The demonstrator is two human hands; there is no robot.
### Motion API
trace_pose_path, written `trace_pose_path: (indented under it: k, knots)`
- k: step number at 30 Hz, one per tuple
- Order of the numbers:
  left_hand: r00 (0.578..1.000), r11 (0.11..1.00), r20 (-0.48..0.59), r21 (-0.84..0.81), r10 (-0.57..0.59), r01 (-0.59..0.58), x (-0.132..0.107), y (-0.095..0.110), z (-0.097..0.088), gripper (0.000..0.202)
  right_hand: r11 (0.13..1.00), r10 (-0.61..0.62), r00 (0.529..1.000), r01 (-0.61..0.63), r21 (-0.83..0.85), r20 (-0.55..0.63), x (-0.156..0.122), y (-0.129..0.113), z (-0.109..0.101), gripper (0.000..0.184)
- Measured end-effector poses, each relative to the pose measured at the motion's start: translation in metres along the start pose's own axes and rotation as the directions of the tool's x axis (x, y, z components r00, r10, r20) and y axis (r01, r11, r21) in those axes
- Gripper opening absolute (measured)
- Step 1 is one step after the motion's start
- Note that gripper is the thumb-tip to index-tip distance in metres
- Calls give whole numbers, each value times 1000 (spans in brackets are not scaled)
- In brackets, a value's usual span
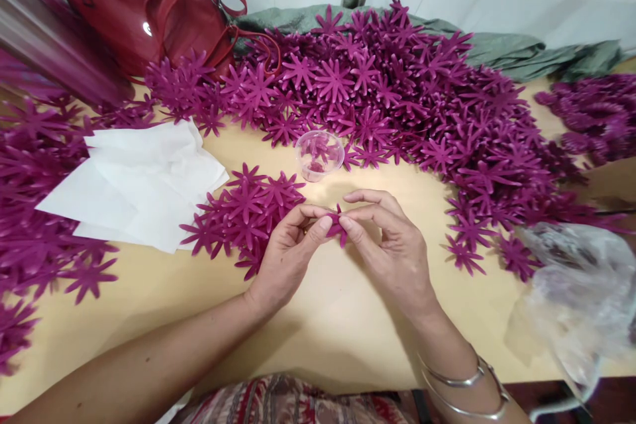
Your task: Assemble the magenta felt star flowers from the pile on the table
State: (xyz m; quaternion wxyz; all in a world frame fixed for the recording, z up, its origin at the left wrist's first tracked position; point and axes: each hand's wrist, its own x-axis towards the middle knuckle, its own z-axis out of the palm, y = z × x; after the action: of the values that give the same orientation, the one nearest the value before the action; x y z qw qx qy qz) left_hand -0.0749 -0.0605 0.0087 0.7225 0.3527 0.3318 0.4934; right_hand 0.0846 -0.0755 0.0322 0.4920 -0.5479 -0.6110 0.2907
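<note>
Left hand [291,245] and right hand [395,252] pinch one magenta flower piece [336,228] over the table [338,324] before me; it looks mid-handling, with a heap [377,93] alike beyond, how many finished I cannot tell

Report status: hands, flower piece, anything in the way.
Left hand and right hand pinching one purple flower piece. Small pile beside left hand. Clear cup just beyond, nothing visibly blocking.

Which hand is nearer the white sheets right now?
Left. The left hand is right of the white sheets, with a small flower pile between; the right hand is farther right, across the pinched purple flower.
</note>
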Motion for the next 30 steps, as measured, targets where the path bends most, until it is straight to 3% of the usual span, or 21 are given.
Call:
trace_pose_path:
  k: [7, 9, 14, 17, 22, 26, 30]
  knots:
    - [1000, 1000, 0, 3, 16, -16, 1, 2, 1, 12, 969, 174, 985, -169, 181, -15, 5, 0, -5, 13]
    - [1000, 1000, -14, -7, 13, -13, 0, 2, 1, 12, 971, 157, 987, -151, 185, -23, 5, -2, -6, 9]
    - [1000, 1000, -6, 11, -1, 1, -1, 0, 0, 11, 1000, -1, 1000, 1, 12, 14, 2, -4, -1, 6]
    - [1000, 1000, 11, 16, -1, 1, 0, -1, -1, 12, 988, 87, 995, -92, 127, 45, 0, -2, 2, 5]
    - [1000, 1000, 10, 16, -2, 2, 0, 1, 0, 14, 786, 333, 941, -308, 535, 53, 4, 7, 1, 11]
    - [998, 1000, -67, -25, -7, 5, 0, 4, 3, 20, 610, 482, 876, -305, 731, -36, 9, 16, -6, 14]
    - [992, 997, -119, -66, -38, 30, 1, 4, 5, 23, 574, 517, 854, -294, 764, -59, 13, 21, -10, 16]
